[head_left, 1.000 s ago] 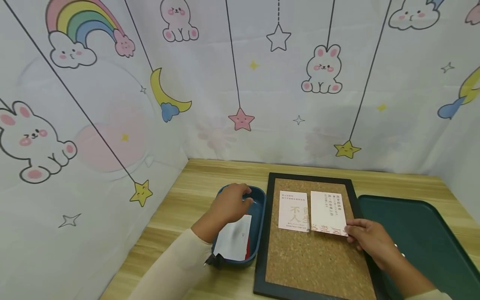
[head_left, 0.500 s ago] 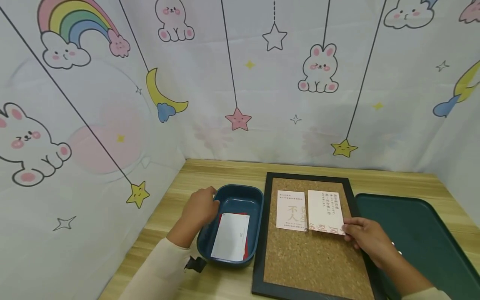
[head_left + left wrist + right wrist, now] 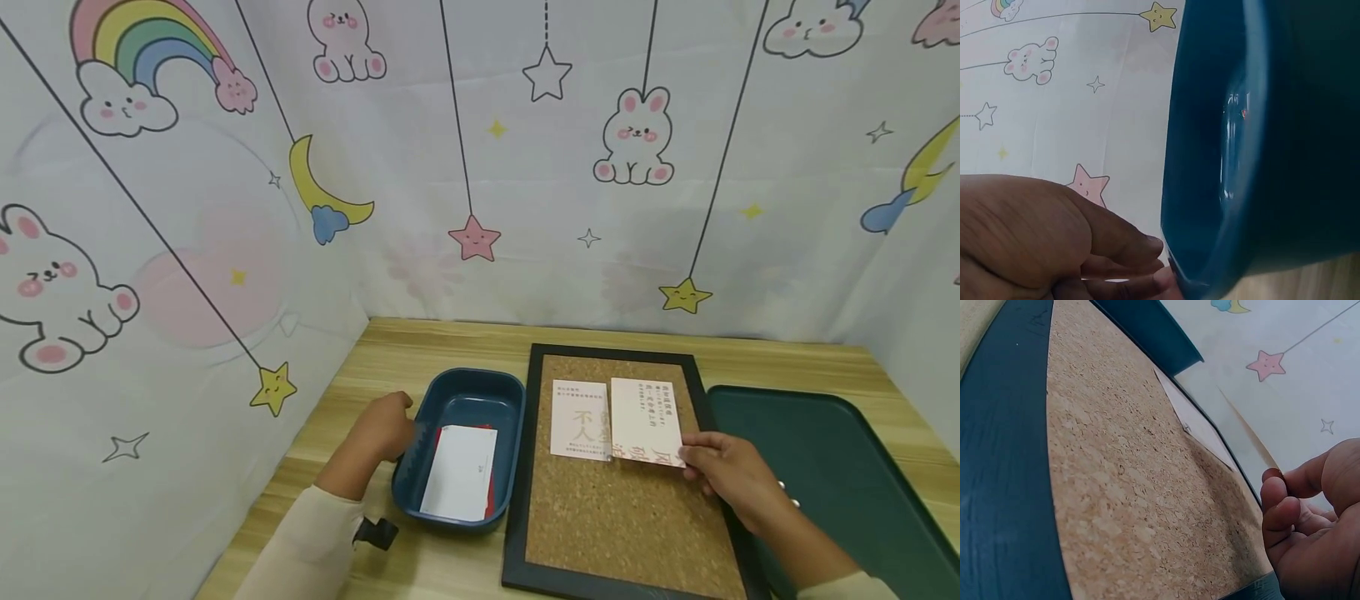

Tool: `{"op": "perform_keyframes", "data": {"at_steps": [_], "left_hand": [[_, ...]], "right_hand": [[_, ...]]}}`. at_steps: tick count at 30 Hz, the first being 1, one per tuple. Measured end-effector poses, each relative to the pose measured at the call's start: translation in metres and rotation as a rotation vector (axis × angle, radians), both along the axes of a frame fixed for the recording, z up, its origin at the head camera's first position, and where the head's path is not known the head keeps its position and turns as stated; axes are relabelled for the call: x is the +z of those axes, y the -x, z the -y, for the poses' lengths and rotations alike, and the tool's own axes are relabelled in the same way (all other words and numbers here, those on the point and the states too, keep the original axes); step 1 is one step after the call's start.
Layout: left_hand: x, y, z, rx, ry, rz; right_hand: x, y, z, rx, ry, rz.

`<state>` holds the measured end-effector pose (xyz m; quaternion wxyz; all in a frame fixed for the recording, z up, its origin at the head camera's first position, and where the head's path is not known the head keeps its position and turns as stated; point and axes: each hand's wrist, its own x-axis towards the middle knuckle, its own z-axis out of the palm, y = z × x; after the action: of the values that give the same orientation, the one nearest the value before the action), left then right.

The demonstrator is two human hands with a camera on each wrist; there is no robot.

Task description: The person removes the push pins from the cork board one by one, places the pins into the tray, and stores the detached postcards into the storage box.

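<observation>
My right hand (image 3: 731, 475) pinches the lower right corner of a pale card (image 3: 645, 417) printed with Chinese characters. Much of this card lies over the upper right of a black-framed cork board (image 3: 600, 533); the right wrist view shows it edge-on, tilted up from the cork. Beside it, a second pale card (image 3: 576, 421) lies on the board, with a small pin at its lower right corner. My left hand (image 3: 375, 429) is outside the left wall of a blue bin (image 3: 483, 383), its fingertips right at the rim in the left wrist view.
Inside the bin lie a white card (image 3: 459, 472) and something red beneath it. A dark green tray (image 3: 817, 433) stands right of the board, with small white pieces near its left edge. A white curtain (image 3: 525, 167) with cartoon prints hangs behind the wooden table (image 3: 442, 333).
My left hand has moved left from over the bin to outside its left rim, uncovering the white card inside. My right hand keeps its pinch on the card at nearly the same spot.
</observation>
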<state>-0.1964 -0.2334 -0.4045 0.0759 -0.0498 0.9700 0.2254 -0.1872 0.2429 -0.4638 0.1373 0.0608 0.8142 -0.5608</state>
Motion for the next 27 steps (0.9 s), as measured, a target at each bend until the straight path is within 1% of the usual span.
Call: {"op": "perform_keyframes", "data": {"at_steps": [2, 6, 11, 17, 22, 27], "left_hand": [[-0.002, 0.001, 0.002, 0.008, -0.030, 0.030], [-0.005, 0.002, 0.004, 0.009, -0.088, 0.068], [-0.008, 0.003, 0.005, 0.023, -0.179, 0.101], [-0.008, 0.003, 0.006, 0.036, -0.241, 0.127], [-0.010, 0.003, 0.008, 0.026, -0.289, 0.134], [-0.011, 0.004, 0.009, 0.024, -0.312, 0.140]], "right_hand": [[0.000, 0.000, 0.001, 0.000, 0.001, -0.002], [-0.001, -0.001, 0.001, 0.005, 0.007, -0.011], [-0.002, -0.002, 0.002, 0.004, 0.009, -0.010], [-0.004, -0.004, 0.004, 0.022, 0.036, -0.025], [-0.003, -0.005, 0.008, 0.016, 0.061, -0.020], [-0.003, -0.005, 0.011, 0.014, 0.066, -0.026]]}}
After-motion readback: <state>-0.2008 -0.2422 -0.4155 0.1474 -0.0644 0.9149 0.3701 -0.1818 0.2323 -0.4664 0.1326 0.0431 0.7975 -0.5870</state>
